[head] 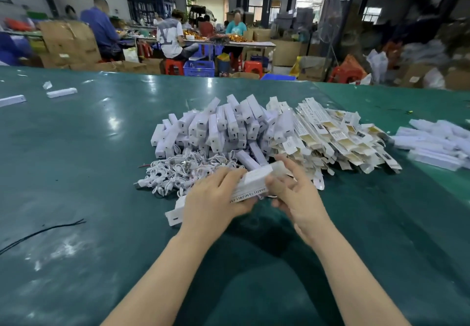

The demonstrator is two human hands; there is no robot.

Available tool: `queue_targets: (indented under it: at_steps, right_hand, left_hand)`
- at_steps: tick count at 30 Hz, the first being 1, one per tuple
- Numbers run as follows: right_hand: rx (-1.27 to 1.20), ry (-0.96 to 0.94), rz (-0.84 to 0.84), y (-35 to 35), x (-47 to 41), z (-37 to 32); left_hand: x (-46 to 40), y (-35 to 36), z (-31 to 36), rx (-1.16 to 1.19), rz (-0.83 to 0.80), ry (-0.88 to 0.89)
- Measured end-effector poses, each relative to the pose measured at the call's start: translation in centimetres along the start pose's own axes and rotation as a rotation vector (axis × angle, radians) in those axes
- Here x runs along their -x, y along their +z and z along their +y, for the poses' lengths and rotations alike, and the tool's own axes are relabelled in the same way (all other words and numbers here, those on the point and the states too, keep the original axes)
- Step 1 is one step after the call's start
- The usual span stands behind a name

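Gripping a slim white box (256, 177), the left hand (216, 198) curls round its near-left end; the right hand (298, 194) pinches its far-right end above the table (101, 147).

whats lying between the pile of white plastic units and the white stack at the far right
A heap of flat printed cartons fills most of that stretch, seen in the head view.

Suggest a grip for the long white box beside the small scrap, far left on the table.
Pinch the white box across its narrow width at mid-length, coming from above. It lies flat on the green table, both long sides free; the scrap sits off its left end.
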State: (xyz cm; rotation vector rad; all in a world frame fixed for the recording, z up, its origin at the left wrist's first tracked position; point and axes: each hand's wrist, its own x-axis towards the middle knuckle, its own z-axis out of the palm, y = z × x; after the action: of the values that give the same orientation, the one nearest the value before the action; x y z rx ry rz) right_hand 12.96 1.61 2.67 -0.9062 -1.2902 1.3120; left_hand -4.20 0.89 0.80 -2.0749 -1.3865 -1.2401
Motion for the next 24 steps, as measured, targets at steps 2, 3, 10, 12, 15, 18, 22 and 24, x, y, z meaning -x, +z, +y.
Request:
queue_targets:
  at_steps: [2,3,10,12,15,18,22,24]
  right_hand:
    - [0.02,-0.037,-0.095,0.2,0.2,0.0]
    - [0.022,-0.073,-0.117,0.4,0.4,-0.1]
    - [0.018,-0.19,0.041,0.7,0.6,-0.2]
    - [0.042,-0.224,0.132,0.7,0.6,-0.3]
    - [0.157,-0.319,0.3,0.7,0.8,-0.3]
    - [0.3,-0.446,0.368,1.0,1.1,-0.1]
    - [0.419,-0.523,0.312,1.5,1.3,-0.1]
    - [0.487,-0.507,0.279,1.5,1.2,-0.1]
  left_hand:
    - [0.0,-0.2,0.5,0.014,0.046,0.008]
    - [0.0,-0.3,0.6,0.022,0.061,0.018]
    - [0.3,-0.5,0.5,0.025,0.127,-0.038]
    - [0.2,-0.5,0.8,0.029,0.121,-0.079]
    - [0.0,-0.4,1.0,0.033,0.107,-0.102]
    - [0.0,-0.3,1.3,0.064,0.089,-0.092]
    - [-0.1,-0.4,2.0,0.113,0.068,-0.148]
    - [-0.2,-0.4,2.1,0.132,0.049,-0.17]
